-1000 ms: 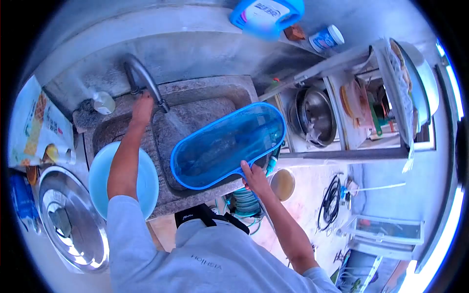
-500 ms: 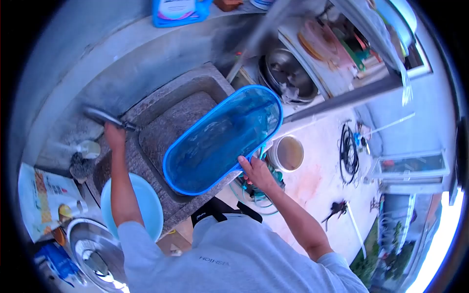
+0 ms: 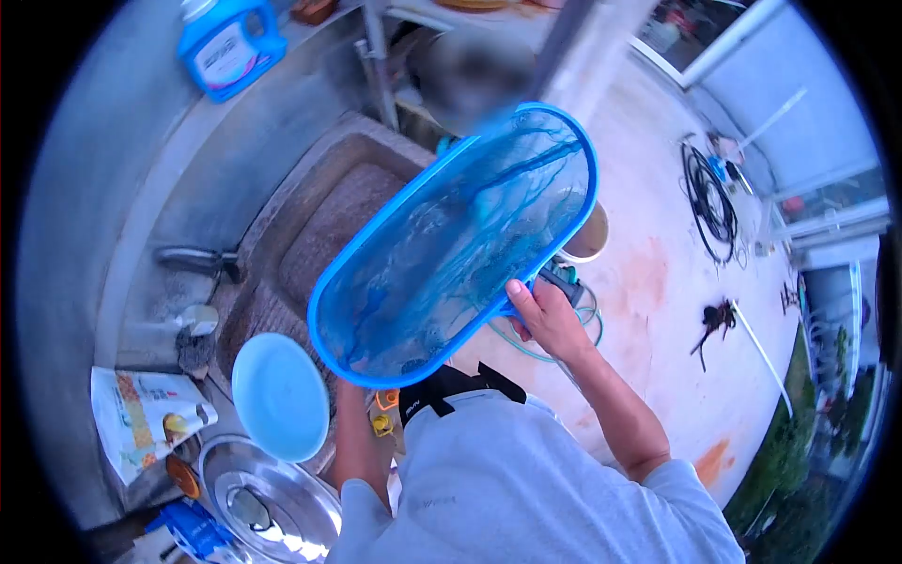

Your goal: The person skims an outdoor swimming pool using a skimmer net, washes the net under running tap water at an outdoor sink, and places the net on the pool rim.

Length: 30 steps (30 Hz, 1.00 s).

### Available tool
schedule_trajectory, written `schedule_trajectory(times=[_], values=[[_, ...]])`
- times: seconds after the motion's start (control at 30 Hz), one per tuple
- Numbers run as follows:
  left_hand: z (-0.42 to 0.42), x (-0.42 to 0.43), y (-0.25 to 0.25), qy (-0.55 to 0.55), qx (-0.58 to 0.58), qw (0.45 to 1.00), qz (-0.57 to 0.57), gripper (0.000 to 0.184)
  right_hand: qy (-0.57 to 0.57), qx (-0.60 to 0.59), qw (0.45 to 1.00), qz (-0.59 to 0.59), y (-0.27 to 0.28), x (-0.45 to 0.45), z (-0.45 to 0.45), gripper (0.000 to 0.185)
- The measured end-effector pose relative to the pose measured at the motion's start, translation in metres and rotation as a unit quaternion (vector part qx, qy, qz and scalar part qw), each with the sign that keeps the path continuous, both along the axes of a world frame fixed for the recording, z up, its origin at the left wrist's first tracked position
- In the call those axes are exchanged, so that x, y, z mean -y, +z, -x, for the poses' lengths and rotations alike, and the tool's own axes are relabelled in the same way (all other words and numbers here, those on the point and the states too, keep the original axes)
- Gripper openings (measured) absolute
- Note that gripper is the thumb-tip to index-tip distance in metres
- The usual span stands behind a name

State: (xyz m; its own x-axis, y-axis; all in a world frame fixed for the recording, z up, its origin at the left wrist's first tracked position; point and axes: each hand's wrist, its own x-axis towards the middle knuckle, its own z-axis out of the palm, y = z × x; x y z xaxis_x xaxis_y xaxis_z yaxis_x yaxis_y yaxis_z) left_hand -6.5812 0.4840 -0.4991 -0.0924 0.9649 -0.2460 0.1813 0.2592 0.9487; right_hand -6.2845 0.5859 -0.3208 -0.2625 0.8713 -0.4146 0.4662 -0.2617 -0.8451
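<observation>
My right hand grips the short handle of a blue skimmer net, thumb on its frame. The long oval net is tilted over the right part of the stone sink, its fine mesh wet and see-through. My left forearm reaches up beneath the net's lower left end; the hand itself is hidden behind the net, so its fingers do not show. A light blue basin rests at the sink's near left end, close to that forearm. The metal faucet juts from the wall on the left.
A blue detergent jug stands on the ledge. At lower left are a metal basin and a printed bag. Beyond the net sits a bucket. Right on the floor lie a coiled black hose and a white pole.
My left hand has left the faucet and moved right, behind the net. The net, in my right hand, has risen nearer the camera and shifted right. The view has turned.
</observation>
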Motion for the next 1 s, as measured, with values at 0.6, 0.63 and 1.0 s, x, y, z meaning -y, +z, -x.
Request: schedule_trajectory(times=[0.6,0.63,1.0], values=[[-0.449,-0.088,0.114,-0.281,0.459,0.842,0.045,0.048,-0.393,-0.302,0.868,0.028,-0.008,0.143,-0.311,0.051],[-0.474,-0.089,0.121,-0.327,0.49,0.805,0.073,0.046,-0.415,-0.306,0.856,0.029,-0.013,0.152,-0.325,0.051],[-0.744,-0.025,0.145,-0.696,0.281,0.653,0.098,0.045,-0.537,-0.338,0.772,0.034,-0.073,0.211,-0.394,0.058]])
